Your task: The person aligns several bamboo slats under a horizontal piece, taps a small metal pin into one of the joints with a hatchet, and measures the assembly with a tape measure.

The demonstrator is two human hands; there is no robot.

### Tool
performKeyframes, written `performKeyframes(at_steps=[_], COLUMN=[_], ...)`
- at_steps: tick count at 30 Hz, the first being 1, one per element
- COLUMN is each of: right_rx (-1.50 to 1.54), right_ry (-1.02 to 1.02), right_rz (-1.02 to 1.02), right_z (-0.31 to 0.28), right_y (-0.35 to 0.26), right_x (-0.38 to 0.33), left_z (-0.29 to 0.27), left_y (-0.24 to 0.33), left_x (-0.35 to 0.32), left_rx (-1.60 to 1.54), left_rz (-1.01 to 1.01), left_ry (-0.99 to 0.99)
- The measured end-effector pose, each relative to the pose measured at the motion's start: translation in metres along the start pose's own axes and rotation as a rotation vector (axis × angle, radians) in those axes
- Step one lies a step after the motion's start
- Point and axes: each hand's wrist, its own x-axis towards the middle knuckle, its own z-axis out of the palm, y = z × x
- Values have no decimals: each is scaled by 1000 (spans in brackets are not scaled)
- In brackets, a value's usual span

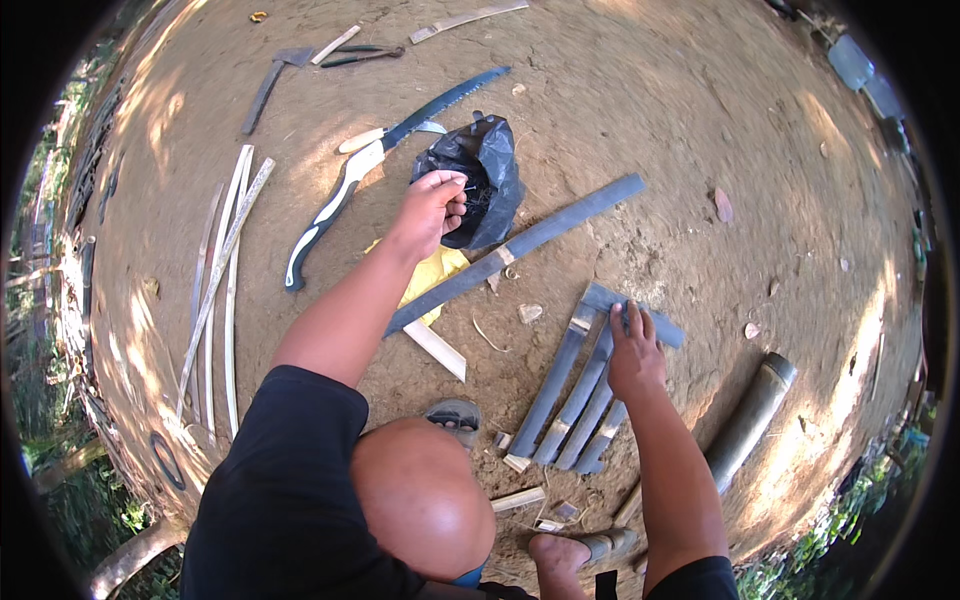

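Over the mouth of a crumpled black plastic bag (500,165), my left hand (432,208) is closed in a pinch. A thin, nail-like sliver shows at its fingertips, and dark thin pieces lie inside the bag. My right hand (637,350) rests on a short split-bamboo crosspiece (663,330), fingers stretched over it. Under that crosspiece several dark bamboo slats (560,385) lie side by side, pointing toward me. A longer bamboo strip (570,220) runs diagonally between my hands, partly covering a yellow bag or cloth (437,272).
A folding saw (340,190) lies left of the bag. Beyond it are a hatchet (275,85) and pliers (365,55). Several pale strips (225,270) lie at the left, a thick bamboo tube (750,415) at the right. Offcuts (520,499) are scattered near my feet.
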Motion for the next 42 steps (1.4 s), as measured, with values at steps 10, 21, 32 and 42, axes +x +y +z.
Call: performKeyframes(at_steps=[10, 21, 32, 42], right_rx=[46, 91, 99, 114], right_ry=[-1, 44, 38, 106], right_rz=[4, 7, 7, 1], right_z=[1, 11, 11, 16], right_y=[6, 6, 6, 8], right_x=[0, -2, -1, -4], left_z=[35, 3, 69, 77], left_y=[-50, -175, -132, -134], left_x=[-111, -198, -130, -126], left_rx=[423, 556, 241, 125], left_rz=[-491, -1133, -666, -644], left_ry=[-621, -1027, -895, -647])
